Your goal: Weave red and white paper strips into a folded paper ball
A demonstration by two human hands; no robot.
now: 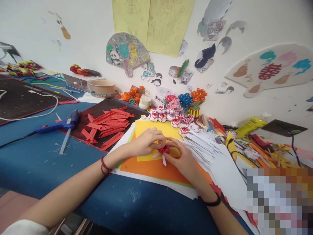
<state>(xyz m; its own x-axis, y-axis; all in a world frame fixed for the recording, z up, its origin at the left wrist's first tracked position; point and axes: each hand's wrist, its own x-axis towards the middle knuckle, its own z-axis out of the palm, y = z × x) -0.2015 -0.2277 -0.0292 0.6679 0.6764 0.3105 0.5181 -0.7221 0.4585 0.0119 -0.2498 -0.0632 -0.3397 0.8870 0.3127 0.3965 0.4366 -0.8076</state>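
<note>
While left hand (148,143) and right hand (183,159) pinch the red-and-white folded-paper flower (164,149) over the yellow sheet (143,126), light, even fingertip pressure should serve best, aligning white strips (164,161) without crushing folds.

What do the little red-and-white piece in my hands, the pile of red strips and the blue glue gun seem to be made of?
Red-and-white piece: probably paper, with crisp folds and flat white tails; its finish is too small to judge.
Red strips: likely paper or thin card, fairly matte, with straight creases and flat folded faces.
Blue glue gun: seemingly hard plastic, smooth, with an evenly coloured, moulded-looking body.
</note>
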